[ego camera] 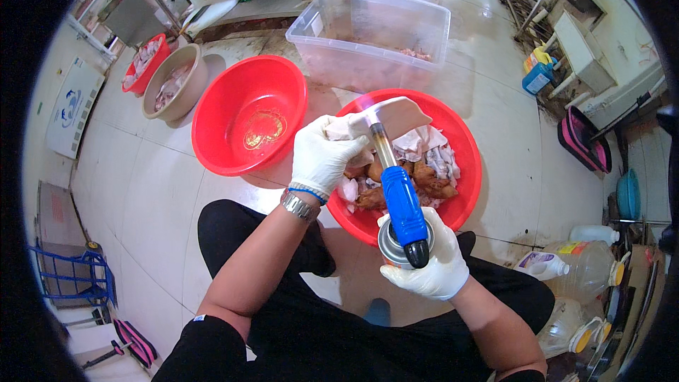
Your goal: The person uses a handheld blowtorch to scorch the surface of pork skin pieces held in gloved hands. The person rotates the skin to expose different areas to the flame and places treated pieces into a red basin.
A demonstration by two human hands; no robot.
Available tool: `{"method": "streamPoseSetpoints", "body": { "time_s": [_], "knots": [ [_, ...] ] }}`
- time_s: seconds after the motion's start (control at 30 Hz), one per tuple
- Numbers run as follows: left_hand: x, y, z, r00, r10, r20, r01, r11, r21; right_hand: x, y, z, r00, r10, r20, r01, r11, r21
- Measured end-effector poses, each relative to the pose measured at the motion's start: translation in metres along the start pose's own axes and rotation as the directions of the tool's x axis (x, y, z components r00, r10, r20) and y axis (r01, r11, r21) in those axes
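Observation:
In a white glove, my left hand (322,155) grips a pale piece of meat or skin (400,115) above a red plastic basin (469,170). My right hand (436,262), also gloved, is closed around the gas canister (391,246) of a blue-bodied blowtorch (401,199). The torch's metal nozzle points up and away from me, and a faint violet flame shows at its tip against the pale piece. Below, the basin holds pale meat pieces (443,159) and several browned pieces (432,180). The lower end of the held piece is hidden by my left fingers.
Left of the filled basin stands another red basin (212,132) with some yellowish liquid. A clear plastic tub (366,58) with meat scraps stands beyond. Farther left are a beige basin (154,96) and a small red basin (139,85), both holding meat. Large plastic bottles (575,265) are at right.

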State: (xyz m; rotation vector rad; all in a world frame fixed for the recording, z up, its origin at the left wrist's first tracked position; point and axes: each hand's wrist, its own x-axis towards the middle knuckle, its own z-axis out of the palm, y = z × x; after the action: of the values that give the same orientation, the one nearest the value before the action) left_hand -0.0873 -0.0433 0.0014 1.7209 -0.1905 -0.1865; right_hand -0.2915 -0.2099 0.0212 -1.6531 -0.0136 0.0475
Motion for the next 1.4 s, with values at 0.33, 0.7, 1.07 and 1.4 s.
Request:
{"method": "streamPoseSetpoints", "body": {
  "time_s": [0.33, 0.7, 1.07, 1.4],
  "knots": [
    [-0.001, 0.007, -0.002, 0.991, -0.059, 0.116, 0.089, 0.958, -0.274, 0.002, 0.007, -0.015, 0.994, 0.032, -0.100, -0.022, 0.994, 0.105],
    [0.000, 0.005, -0.007, 0.993, 0.000, 0.120, 0.036, 0.954, -0.298, -0.001, 0.000, -0.017, 0.999, -0.028, -0.031, 0.030, 0.997, 0.069],
    [0.002, 0.014, -0.014, 0.971, -0.036, 0.235, 0.124, 0.919, -0.375, -0.002, 0.009, -0.021, 0.988, -0.090, -0.125, 0.097, 0.994, 0.056],
    [0.005, 0.014, -0.025, 0.967, -0.054, 0.248, 0.161, 0.885, -0.436, -0.006, 0.014, -0.024, 0.983, -0.103, -0.154, 0.114, 0.992, 0.059]
  ]
}}
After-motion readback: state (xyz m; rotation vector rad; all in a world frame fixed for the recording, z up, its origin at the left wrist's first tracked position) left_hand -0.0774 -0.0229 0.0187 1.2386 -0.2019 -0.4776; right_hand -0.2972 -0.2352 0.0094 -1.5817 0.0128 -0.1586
